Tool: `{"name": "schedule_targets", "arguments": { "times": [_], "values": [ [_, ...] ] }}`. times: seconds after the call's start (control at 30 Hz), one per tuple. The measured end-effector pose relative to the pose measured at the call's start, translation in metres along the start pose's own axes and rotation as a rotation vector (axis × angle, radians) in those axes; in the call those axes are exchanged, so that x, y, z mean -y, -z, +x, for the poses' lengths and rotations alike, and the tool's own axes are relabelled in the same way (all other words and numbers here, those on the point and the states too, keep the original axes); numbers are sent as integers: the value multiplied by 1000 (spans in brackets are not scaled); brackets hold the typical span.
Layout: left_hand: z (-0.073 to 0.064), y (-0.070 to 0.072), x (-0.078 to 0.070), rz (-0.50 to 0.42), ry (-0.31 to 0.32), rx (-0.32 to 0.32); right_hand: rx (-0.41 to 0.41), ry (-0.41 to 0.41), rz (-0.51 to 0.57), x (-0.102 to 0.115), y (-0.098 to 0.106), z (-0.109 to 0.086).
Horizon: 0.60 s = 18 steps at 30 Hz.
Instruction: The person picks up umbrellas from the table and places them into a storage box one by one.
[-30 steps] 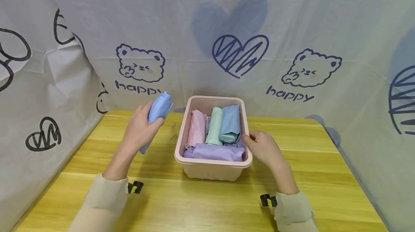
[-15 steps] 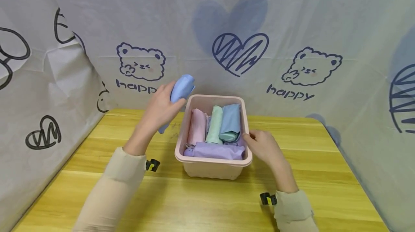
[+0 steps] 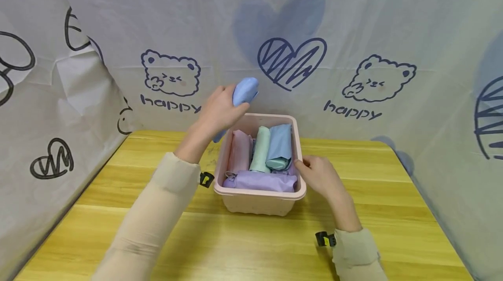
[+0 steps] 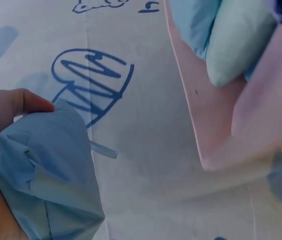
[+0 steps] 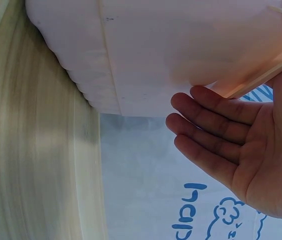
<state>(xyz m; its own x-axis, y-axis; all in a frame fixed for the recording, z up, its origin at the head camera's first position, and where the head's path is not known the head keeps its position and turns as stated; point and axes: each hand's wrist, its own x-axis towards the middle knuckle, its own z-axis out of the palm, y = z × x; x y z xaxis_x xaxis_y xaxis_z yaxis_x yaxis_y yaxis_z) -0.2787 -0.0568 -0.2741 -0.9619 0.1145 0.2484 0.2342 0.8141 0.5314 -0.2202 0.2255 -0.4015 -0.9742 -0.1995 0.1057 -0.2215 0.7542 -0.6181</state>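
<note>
My left hand (image 3: 220,108) grips a light blue folded umbrella (image 3: 245,90) in its fabric cover, raised over the back left corner of a pink plastic bin (image 3: 255,204). In the left wrist view the same umbrella (image 4: 51,170) shows its loose fabric and a short strap. Inside the bin lie a pink umbrella (image 3: 239,152), a mint green one (image 3: 260,150), a blue one (image 3: 280,143) and, across the front, a purple one (image 3: 265,181). My right hand (image 3: 320,176) holds the bin's right rim, thumb over it and fingers (image 5: 206,120) against the outer wall.
The bin stands on a yellow wood-grain table (image 3: 251,246), close to its back edge. A white printed cloth (image 3: 306,19) with bears and hearts hangs behind the table and along its sides.
My left hand has carried the light blue umbrella up and to the right, from beside the bin to above its back left corner. The right hand stays on the rim.
</note>
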Motion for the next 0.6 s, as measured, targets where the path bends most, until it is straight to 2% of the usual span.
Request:
{"name": "schedule_targets", "arguments": {
  "times": [0.3,0.6],
  "values": [
    [28,-24,-24,81,10,80,0,-8,1,-1,0,-1],
    [44,-42,-41,227,117,234,2,1,-9,0,1,1]
  ]
}}
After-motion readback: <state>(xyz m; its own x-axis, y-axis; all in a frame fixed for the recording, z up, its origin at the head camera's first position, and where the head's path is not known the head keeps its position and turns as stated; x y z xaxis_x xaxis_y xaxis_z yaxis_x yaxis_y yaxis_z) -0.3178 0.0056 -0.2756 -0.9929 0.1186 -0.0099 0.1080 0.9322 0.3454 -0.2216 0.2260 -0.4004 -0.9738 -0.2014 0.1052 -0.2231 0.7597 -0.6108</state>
